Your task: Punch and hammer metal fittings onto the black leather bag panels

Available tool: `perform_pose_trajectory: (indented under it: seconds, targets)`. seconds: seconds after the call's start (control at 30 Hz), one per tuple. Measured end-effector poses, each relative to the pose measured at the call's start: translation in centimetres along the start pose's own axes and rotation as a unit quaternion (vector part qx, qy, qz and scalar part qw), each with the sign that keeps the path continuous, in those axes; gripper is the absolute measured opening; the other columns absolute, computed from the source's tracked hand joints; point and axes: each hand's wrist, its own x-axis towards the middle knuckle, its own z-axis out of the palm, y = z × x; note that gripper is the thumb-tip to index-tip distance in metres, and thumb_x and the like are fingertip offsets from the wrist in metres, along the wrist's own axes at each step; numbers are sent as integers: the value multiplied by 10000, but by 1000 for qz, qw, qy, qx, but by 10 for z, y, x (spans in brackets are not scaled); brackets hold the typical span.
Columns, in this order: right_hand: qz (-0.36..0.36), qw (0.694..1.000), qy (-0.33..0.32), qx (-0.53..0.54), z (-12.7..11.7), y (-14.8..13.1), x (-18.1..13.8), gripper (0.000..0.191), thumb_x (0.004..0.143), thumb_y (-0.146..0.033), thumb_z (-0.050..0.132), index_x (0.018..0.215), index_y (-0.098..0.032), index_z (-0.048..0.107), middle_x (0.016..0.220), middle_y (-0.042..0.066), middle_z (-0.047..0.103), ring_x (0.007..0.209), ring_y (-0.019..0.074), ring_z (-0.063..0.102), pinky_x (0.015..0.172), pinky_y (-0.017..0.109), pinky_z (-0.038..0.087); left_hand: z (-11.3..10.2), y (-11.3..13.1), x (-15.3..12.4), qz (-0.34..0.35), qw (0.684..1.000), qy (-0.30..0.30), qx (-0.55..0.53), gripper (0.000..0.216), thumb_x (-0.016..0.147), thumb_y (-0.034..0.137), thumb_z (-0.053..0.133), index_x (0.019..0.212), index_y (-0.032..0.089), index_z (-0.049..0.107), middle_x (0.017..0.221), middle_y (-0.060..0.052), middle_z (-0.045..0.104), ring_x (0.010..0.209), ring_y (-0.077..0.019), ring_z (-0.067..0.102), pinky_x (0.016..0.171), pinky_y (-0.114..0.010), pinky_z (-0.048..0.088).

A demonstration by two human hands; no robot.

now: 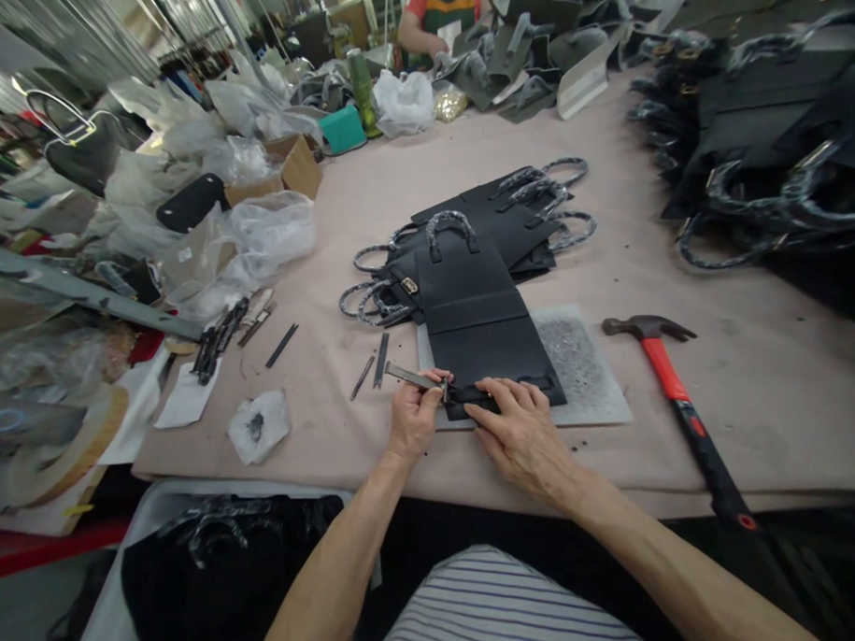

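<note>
My left hand point(415, 419): grip closed on one metal tool point(406, 374). Right hand point(522, 438): grip loosely open, laid on one black panel point(487, 341). Counter point(768, 407), right: one hammer point(678, 389).

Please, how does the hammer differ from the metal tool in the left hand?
Pose: the hammer lies on the table, no hand on it; the metal tool is held in the left hand.
Color: the hammer has a dark head and a red-and-black handle; the metal tool looks plain grey.
Size: the hammer looks bulkier; the metal tool's visible part is slim.
Shared: both are near the person's side.
</note>
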Motion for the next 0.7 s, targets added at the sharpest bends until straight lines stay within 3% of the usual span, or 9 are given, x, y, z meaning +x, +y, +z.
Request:
perform_pose_trajectory:
  seconds: [0.4,0.7]
  targets:
    - [2,1000,-22,15,7,4,2,328,964,-210,557,1238,-285,721,1433,116,560,1331,340,455,1119,593,330,0,-4,-5,26,999,-11,28,146,1002,327,594,1030,186,623,1136,-115,732,1056,-239,743,964,-392,602]
    - [4,998,-28,49,13,6,2,339,952,-179,543,1250,-262,681,1431,118,563,1359,337,453,1183,642,244,-1,-4,-6,28,999,-15,26,98,1010,273,580,1046,191,621,1134,-96,729,1062,-227,739,979,-380,595]
